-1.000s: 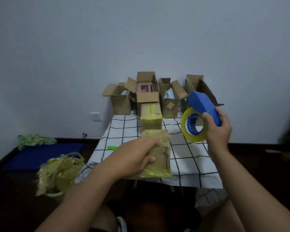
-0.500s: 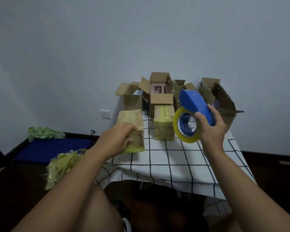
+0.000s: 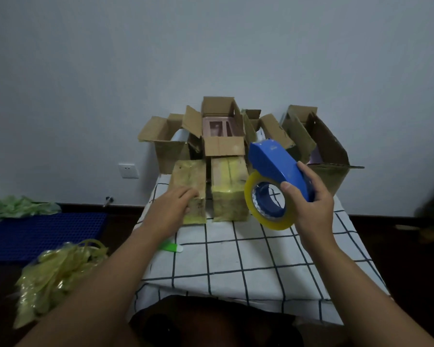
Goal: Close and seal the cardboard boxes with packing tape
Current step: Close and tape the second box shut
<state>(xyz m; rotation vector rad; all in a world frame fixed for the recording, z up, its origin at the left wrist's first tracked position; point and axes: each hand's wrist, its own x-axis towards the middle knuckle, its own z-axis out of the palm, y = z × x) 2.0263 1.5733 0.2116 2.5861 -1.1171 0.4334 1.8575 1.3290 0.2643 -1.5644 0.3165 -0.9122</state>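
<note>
Two taped-up boxes stand side by side on the checked tablecloth (image 3: 248, 259). My left hand (image 3: 169, 209) rests on the left taped box (image 3: 189, 179), fingers laid over its near top edge. Just to its right is the second taped box (image 3: 228, 189). My right hand (image 3: 308, 204) holds a blue tape dispenser (image 3: 276, 166) with a yellowish tape roll (image 3: 266, 209) in the air, right of that box. Behind them several open cardboard boxes line the wall, among them a left one (image 3: 166, 149), a middle one (image 3: 221, 128) and a right one (image 3: 321, 144).
A green object (image 3: 172, 247) lies on the cloth under my left forearm. On the floor to the left are a heap of crumpled yellow tape (image 3: 58, 271), a blue mat (image 3: 35, 234) and green plastic (image 3: 18, 207). A wall socket (image 3: 128, 170) is left of the table.
My left hand has carried the taped box from the near table edge to the back and set it beside the other taped box. The dispenser stays raised in my right hand.
</note>
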